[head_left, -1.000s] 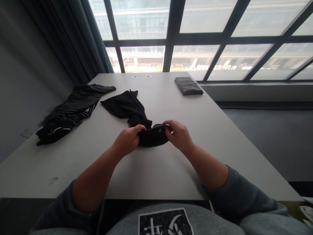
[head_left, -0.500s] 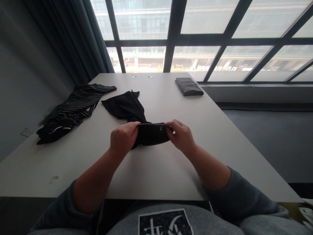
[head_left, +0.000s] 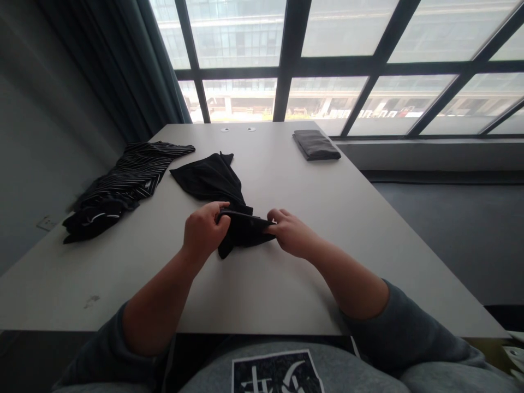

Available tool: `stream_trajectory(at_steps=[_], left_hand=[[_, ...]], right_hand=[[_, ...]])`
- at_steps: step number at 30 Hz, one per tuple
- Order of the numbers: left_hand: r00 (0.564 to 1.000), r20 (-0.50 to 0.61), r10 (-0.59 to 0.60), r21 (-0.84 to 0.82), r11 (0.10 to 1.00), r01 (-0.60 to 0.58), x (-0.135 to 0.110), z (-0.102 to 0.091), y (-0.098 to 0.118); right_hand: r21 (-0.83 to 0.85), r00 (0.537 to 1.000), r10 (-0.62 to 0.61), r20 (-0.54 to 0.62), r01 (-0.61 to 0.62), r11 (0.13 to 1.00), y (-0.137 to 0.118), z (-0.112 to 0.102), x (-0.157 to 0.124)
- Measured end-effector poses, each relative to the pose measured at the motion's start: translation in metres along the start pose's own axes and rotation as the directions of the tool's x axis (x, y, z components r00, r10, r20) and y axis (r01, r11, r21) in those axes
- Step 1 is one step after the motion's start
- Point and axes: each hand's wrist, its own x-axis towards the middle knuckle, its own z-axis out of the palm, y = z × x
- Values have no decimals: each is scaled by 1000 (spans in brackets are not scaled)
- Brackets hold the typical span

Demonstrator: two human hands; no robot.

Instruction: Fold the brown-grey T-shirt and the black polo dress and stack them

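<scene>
A black garment [head_left: 210,177] lies across the middle of the white table [head_left: 262,284], and its near end is bunched between my two hands. My left hand [head_left: 201,232] is closed on the left side of that bunched end, fingers curled round the cloth. My right hand [head_left: 290,233] pinches the right side, thumb and fingers pressed on the fabric. The cloth between the hands is pulled into a narrow band just above the tabletop. The far part of the garment spreads out flat toward the window.
A striped black-and-white garment [head_left: 123,180] lies heaped at the table's left edge. A folded grey cloth [head_left: 316,144] sits at the far right corner. Two small round caps [head_left: 237,129] mark the far edge. Dark curtain [head_left: 118,65] and windows stand behind.
Both hands have drawn closer together and the right hand has dropped lower. The held end went from a wide flat band to a narrower, folded bunch.
</scene>
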Motion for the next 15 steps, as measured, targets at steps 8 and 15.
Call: stream_trajectory(at_steps=[8,15], left_hand=[[963,166,-211,-387,884,261,15,4,-24],[875,485,2,-324,929,178,22,-24,-16]], right_hand=[[246,998,-38,41,27,969,9,-10,-4],[378,927,127,-353,18,926,8,-39,4]])
